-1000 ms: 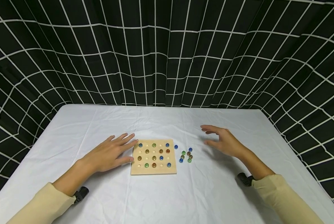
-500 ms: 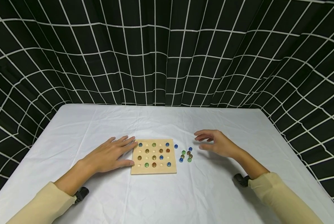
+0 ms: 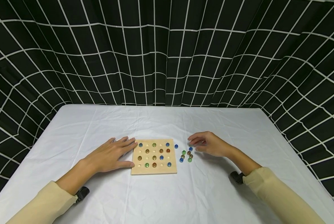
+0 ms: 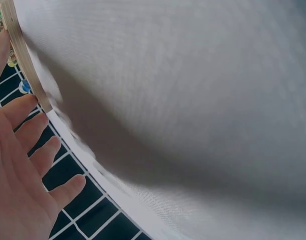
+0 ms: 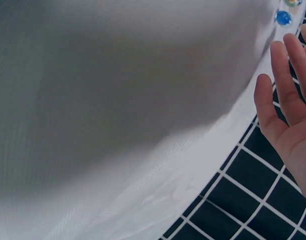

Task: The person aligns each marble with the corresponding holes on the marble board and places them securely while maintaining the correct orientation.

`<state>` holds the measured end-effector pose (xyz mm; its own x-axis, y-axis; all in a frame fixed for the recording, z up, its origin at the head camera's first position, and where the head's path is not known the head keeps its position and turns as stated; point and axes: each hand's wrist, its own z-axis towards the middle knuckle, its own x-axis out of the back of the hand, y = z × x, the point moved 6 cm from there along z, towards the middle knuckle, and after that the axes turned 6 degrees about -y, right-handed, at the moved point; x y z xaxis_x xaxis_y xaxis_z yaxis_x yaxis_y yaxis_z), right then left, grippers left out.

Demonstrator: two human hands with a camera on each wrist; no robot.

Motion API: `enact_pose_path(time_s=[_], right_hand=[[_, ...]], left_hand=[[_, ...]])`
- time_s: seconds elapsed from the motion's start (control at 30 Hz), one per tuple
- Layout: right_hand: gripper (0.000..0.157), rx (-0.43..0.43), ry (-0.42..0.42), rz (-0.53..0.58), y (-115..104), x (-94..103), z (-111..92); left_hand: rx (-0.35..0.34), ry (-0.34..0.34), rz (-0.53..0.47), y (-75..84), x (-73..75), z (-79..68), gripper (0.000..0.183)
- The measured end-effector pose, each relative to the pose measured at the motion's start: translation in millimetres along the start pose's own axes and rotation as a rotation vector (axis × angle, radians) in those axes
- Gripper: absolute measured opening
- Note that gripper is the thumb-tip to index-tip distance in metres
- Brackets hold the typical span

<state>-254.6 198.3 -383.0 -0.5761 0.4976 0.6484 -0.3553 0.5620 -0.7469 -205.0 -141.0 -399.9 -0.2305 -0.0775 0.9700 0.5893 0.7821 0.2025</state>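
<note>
A: How do we stand on the left?

B: Our left hand (image 3: 109,155) lies left of centre in the frame, fingers loosely spread, thumb and fingertips at the near side of the wooden board (image 3: 161,171); it grips nothing.

A: And on the right?

B: Our right hand (image 3: 212,144), right of centre, has its fingers gently bent and the thumb below them. We see nothing in its hold.

A: Where are the loose marbles (image 3: 188,153)?

B: Mostly clustered on the white-covered tabletop (image 3: 99,199), just right of the board at the frame's lower middle. One blue marble (image 3: 176,146) lies alone by the board's upper right corner. The seated marbles (image 3: 161,157) leave several bare hollows (image 3: 154,151) between them.

A: Which step would we call this?

B: Reaching for a loose marble, we judge, while the left hand steadies the board. Whether the right fingertips touch the cluster's topmost blue marble (image 3: 190,149), we cannot tell.

A: Then what does the next move call for?

B: Probably a light pinch on one marble without rolling its neighbours, then a short carry leftward to a bare hollow.
</note>
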Motion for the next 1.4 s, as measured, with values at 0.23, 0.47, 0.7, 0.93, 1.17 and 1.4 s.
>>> enact_pose_path(time_s=[0.23,0.47,0.7,0.93,1.17,1.4], right_hand=[[0.036,0.021,-0.012,-0.033,-3,-6.5,5],[0.035,0.007,-0.001,-0.076,-3,-8.5,7],[0.033,0.012,0.031,-0.127,-2,-9.2,10],[0.029,-0.007,0.044,-0.149,-3,-10.9,12],[0.027,0.000,0.058,-0.176,-5,-10.7,13],[0.028,0.015,0.104,-0.158,-15,-9.3,14]], left_hand=[[-0.019,0.013,0.014,1.1,0.9,0.5,0.082],[-0.028,-0.008,0.014,1.4,0.2,1.8,0.080],[-0.023,-0.012,0.024,2.0,1.3,1.9,0.081],[-0.021,-0.006,0.023,2.0,1.2,2.3,0.081],[-0.022,-0.004,0.033,1.6,2.3,3.0,0.082],[-0.023,-0.003,0.034,2.2,2.4,2.9,0.082]])
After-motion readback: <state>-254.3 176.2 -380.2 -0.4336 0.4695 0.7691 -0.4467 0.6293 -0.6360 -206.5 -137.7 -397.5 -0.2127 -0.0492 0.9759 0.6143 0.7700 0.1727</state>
